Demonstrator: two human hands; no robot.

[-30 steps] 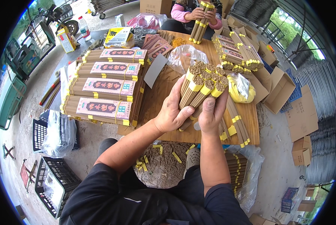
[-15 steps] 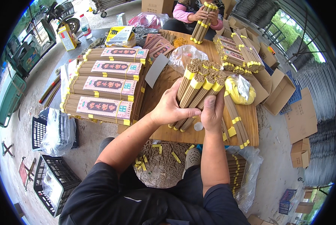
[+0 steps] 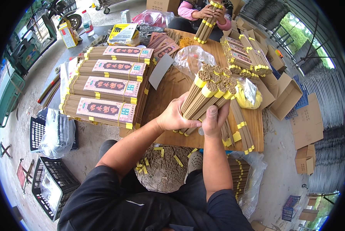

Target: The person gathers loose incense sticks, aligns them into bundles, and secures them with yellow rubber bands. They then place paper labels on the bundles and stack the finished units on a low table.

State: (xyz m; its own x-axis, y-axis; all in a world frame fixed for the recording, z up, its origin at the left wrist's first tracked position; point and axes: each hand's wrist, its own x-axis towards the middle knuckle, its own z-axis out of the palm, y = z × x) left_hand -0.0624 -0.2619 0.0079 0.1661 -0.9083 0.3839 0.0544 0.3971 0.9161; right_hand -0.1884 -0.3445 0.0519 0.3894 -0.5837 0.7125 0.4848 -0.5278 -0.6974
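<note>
both hands hold the bunch of incense sticks (image 3: 209, 94) over the wooden table (image 3: 168, 92). the left hand (image 3: 175, 116) and right hand (image 3: 214, 121) are closed around its low end. the sticks slant up and away to the right; maybe the right hand sits a bit lower.

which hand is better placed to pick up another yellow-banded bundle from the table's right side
Right hand, probably: it grips the incense bundles beside the loose bundles on the table; the left hand sits farther away.

four labelled incense packs (image 3: 110, 86); two black crates (image 3: 51, 183), one water bottle (image 3: 87, 23)
</note>
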